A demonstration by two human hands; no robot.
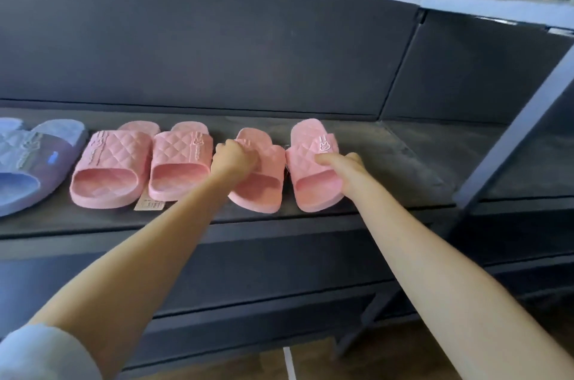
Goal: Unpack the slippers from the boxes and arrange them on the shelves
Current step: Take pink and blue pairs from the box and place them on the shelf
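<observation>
Left arm: sleeve shows at the lower corner of the view. It is pale grey-blue, soft-looking fabric, bunched into a thick rounded cuff. Edge of cuff blurred, weave not readable. Left forearm bare from that cuff down to the left hand. Right forearm bare along its whole visible length, from the frame edge to the right hand. Both forearms slim and smooth. Hands small in view and softly blurred, nail detail unclear.
</observation>
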